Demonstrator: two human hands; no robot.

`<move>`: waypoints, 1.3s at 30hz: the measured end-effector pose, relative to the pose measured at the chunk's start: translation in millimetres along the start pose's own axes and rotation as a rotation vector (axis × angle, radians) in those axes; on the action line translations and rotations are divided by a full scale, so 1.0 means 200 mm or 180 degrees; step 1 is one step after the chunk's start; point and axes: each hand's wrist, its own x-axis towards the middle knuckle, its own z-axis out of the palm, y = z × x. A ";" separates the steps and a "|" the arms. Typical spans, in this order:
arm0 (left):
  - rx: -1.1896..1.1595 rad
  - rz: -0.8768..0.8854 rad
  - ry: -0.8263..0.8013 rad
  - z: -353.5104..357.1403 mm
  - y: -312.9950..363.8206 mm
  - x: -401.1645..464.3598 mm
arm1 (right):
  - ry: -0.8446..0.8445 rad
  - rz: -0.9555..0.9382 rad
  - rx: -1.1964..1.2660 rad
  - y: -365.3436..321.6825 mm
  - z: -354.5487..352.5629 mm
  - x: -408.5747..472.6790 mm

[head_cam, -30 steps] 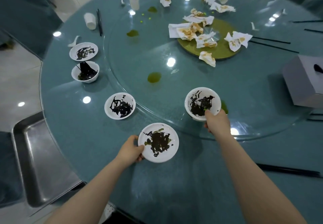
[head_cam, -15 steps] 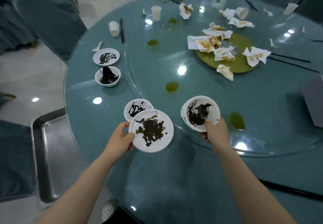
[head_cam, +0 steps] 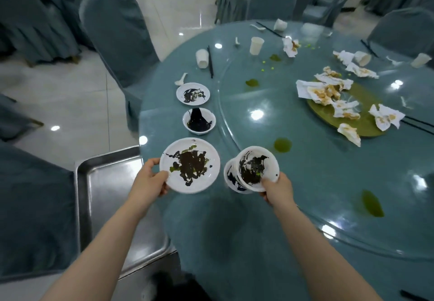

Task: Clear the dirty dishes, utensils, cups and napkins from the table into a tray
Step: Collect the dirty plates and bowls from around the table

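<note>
My left hand grips the rim of a white plate smeared with dark sauce, held over the table's near left edge. My right hand grips a white bowl with dark residue, tilted toward me. It sits over a second dirty white dish, mostly hidden beneath it. The steel tray lies low at the left, beside the table. A small dirty plate and a sauce bowl stand further along the edge.
Paper cups, black chopsticks and a white spoon lie beyond. Soiled napkins cover a green platter on the glass turntable. Covered chairs ring the table.
Both hands have lifted their dishes and carried them left. The plate now hangs at the table's edge near the tray, and the bowl has come over the third dish.
</note>
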 end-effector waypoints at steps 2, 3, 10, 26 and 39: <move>-0.0008 0.0000 0.0018 -0.12 0.00 0.07 | 0.0133 0.0085 -0.0212 0.01 0.07 0.00; 0.0020 -0.0005 0.0002 -0.19 0.00 0.11 | 0.0204 0.0076 -0.0358 0.02 0.12 -0.01; 0.0092 0.0050 -0.0088 -0.46 0.01 0.31 | 0.0756 0.0211 -0.1940 0.08 0.25 -0.09; -0.0073 -0.0122 -0.0017 -0.59 0.06 0.61 | 0.0232 0.0142 0.0519 -0.33 0.58 0.01; 0.0063 -0.0271 0.0341 -0.64 0.21 1.03 | -0.0092 -0.0017 0.0421 -0.61 0.99 0.48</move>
